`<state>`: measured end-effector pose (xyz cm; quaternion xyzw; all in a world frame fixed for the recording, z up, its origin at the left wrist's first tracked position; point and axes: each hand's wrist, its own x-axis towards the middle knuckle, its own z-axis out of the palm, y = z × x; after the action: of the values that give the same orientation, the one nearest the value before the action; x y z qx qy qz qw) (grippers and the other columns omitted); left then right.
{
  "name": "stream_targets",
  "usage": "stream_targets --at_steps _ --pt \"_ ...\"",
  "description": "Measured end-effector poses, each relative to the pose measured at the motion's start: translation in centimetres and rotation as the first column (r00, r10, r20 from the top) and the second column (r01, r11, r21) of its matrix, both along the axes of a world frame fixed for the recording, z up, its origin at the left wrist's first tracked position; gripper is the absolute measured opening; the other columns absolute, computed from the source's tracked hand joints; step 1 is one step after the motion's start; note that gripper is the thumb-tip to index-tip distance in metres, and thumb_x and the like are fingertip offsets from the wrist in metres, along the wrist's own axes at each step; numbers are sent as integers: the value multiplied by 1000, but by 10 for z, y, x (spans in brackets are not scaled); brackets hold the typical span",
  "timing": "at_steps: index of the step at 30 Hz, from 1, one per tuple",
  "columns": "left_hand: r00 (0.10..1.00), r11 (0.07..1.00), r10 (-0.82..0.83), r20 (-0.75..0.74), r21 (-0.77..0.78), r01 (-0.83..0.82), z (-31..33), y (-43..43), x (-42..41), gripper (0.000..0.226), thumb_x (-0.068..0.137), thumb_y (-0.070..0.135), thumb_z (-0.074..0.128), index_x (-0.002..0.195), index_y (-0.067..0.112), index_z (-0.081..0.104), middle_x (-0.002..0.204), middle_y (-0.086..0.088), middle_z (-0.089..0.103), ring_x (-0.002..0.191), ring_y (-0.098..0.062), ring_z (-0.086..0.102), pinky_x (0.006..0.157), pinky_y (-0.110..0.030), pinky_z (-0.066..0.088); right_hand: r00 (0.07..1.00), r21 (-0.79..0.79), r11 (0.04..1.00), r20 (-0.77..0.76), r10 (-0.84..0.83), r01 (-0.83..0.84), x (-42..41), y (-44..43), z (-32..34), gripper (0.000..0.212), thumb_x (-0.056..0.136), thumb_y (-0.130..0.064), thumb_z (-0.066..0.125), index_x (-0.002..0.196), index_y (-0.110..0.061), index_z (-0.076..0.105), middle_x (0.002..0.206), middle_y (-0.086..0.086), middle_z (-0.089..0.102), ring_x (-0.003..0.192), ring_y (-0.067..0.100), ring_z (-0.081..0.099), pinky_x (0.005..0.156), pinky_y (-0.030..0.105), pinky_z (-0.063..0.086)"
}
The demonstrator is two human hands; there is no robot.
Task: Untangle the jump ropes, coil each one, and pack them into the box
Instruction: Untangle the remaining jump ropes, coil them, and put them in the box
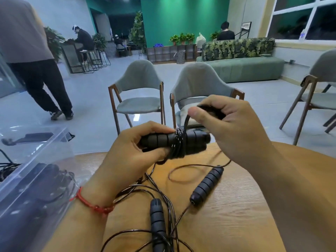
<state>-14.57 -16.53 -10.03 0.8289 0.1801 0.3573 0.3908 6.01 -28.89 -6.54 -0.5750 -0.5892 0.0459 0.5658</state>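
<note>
**Handling.** The jump rope in hand consists of two ribbed foam handles [158, 140] laid side by side and a thin, glossy cord [185, 122]. The foam probably compresses slightly and gives a firm, non-slip hold. The cord appears light, springy and slick, so expect the windings to loosen if tension is released. Take hold of the bundle by the foam, clear of the windings [179, 142]. Hold the cord close to the bundle, where it can be kept taut.

**Hand state.** The left hand [134, 148] grips the paired handles at their left end, with the fingers curled round the foam. The right hand [232, 120] pinches the free cord between thumb and fingers, above and just right of the windings. The cord runs straight down from the pinch to the bundle.

**Position.** The bundle is held in the air above the far edge of the wooden tabletop [236, 224], between the two hands. A second rope lies uncoiled on the tabletop below the hands. One of its handles [207, 186] lies under the right forearm, and the other handle [157, 220] lies near the left wrist, among loose loops [174, 171]. The clear plastic box [45, 151] stands at the left, just beside the left forearm. Dark ropes are visible through its wall.
</note>
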Motion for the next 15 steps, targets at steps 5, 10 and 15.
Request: stream_targets --at_steps 5,10,15 --pt "984 974 -164 67 -146 173 5 4 -8 37 81 8 83 112 29 79 109 -7 75 104 -32 73 83 -40 64 990 3 1000 -141 12 -12 12 2 -4 9 94 -34 79 92 -25 77 73 -17 68 71 1 63 67 10 46" --pt "943 910 -310 120 -248 331 7 10 -14 35 75 14 79 109 19 79 105 -15 74 96 -34 74 79 -42 63 969 -40 996 -238 66 -77 8 7 -10 19 85 -41 81 96 -24 80 89 -1 77 87 15 73 77 20 58" --pt "874 821 -280 398 -372 433 5 5 -4 35 80 7 73 114 16 76 107 -13 71 89 -28 71 71 -40 60 856 -93 971 -495 148 -222 -3 21 -19 15 103 -14 62 91 -9 69 73 -6 72 68 -1 67 62 16 54"
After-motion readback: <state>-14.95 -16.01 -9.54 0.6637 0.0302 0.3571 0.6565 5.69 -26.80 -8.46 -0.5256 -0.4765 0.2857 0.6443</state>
